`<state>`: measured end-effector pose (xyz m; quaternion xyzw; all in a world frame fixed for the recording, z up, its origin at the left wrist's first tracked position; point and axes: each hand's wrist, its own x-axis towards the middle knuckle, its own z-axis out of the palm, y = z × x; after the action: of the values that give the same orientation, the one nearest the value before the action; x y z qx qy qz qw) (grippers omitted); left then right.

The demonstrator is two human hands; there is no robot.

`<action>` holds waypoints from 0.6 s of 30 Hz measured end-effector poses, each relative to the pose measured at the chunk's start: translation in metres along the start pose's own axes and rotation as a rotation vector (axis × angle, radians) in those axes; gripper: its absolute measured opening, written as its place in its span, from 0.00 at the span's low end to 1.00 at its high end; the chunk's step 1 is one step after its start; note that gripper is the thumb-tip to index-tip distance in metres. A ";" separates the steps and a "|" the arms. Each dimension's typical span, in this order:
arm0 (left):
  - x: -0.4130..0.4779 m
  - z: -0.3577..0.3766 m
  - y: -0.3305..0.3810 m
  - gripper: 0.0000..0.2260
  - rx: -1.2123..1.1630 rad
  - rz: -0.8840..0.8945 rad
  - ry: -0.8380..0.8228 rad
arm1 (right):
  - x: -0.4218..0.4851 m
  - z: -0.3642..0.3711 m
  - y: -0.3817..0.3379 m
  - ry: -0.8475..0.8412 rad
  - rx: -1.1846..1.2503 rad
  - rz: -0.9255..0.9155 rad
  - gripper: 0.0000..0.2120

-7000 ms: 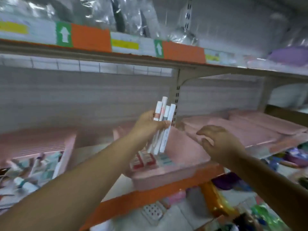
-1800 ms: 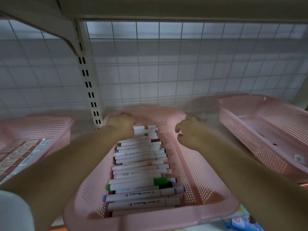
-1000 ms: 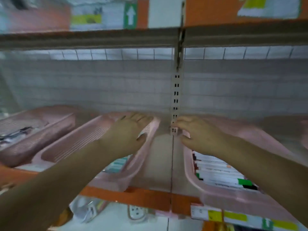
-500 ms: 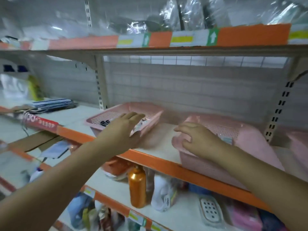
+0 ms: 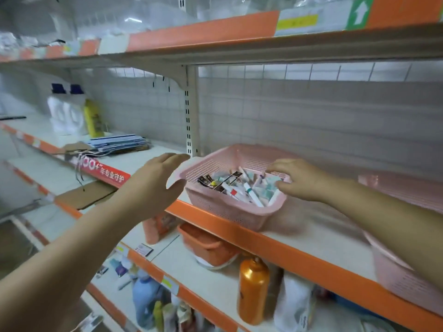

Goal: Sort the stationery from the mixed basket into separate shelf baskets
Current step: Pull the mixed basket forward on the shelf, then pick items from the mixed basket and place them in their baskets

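Red shelf-edge strip reads "00+ 年专业守护"; green tag w/ arrow.

Below me: glossy orange bottle near an orange plastic tub. To my left: two white plastic jugs with dark-blue caps, a yellow bottle, a flat stack of blue-and-white paper bags.

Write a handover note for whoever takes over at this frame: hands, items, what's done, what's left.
Left hand: open, at the left corner of the mixed basket, holding nothing.
Right hand: fingers curled over the stationery in that basket; unclear whether it grips any.
Second basket: to the right on the same shelf, contents hidden.
Done: nothing confirmable from this view.
Left: the mixed basket holds many pens and packs, so sort them by type into shelf baskets.
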<state>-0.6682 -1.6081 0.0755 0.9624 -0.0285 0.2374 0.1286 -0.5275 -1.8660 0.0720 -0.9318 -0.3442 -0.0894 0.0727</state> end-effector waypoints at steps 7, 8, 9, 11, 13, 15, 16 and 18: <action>0.088 0.021 -0.039 0.22 -0.004 0.138 -0.011 | 0.091 0.024 0.022 -0.117 -0.078 0.150 0.21; 0.099 0.027 -0.043 0.22 -0.031 0.153 -0.016 | 0.098 0.029 0.026 -0.138 -0.089 0.179 0.21; 0.110 0.035 -0.046 0.22 -0.059 0.166 -0.035 | 0.102 0.033 0.031 -0.161 -0.101 0.205 0.21; 0.133 0.054 -0.053 0.22 -0.093 0.205 -0.106 | 0.105 0.043 0.042 -0.191 -0.115 0.281 0.20; 0.157 0.076 -0.058 0.21 -0.112 0.257 -0.183 | 0.103 0.054 0.053 -0.212 -0.115 0.386 0.19; 0.183 0.095 -0.056 0.21 -0.155 0.331 -0.250 | 0.102 0.062 0.060 -0.193 -0.094 0.465 0.18; 0.196 0.103 -0.052 0.20 -0.177 0.379 -0.280 | 0.102 0.064 0.062 -0.180 -0.093 0.485 0.17; 0.224 0.119 -0.040 0.20 -0.211 0.472 -0.357 | 0.104 0.065 0.060 -0.198 -0.113 0.525 0.16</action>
<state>-0.4115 -1.5991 0.0681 0.9370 -0.2976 0.0839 0.1624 -0.4030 -1.8325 0.0272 -0.9958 -0.0912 0.0049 0.0075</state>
